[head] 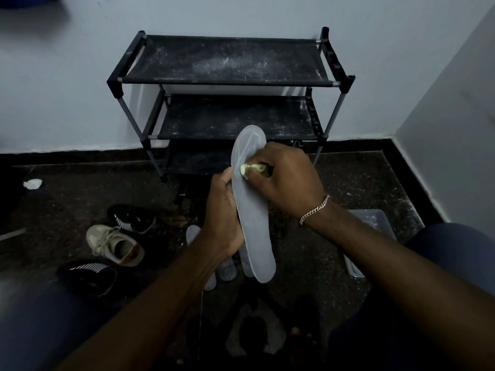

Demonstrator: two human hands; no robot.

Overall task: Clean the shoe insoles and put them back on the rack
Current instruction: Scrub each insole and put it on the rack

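Note:
A long grey insole (251,215) stands nearly upright in front of me, toe end up. My left hand (222,218) grips its left edge at the middle, thumb on the front. My right hand (284,180) pinches a small pale yellow-green cloth (247,168) and presses it against the insole's upper part. A second insole edge shows just behind the lower end of the held one. Two more grey insoles (226,269) lie on the floor below my left hand. The black three-shelf rack (227,62) stands against the wall, its shelves dusty and bare.
On the dark floor at the left lie a beige sneaker (115,247) and two black striped shoes (131,218). A clear plastic tub (375,223) sits at the right under my forearm. A crumpled white wad (32,183) lies far left. My knees frame the bottom.

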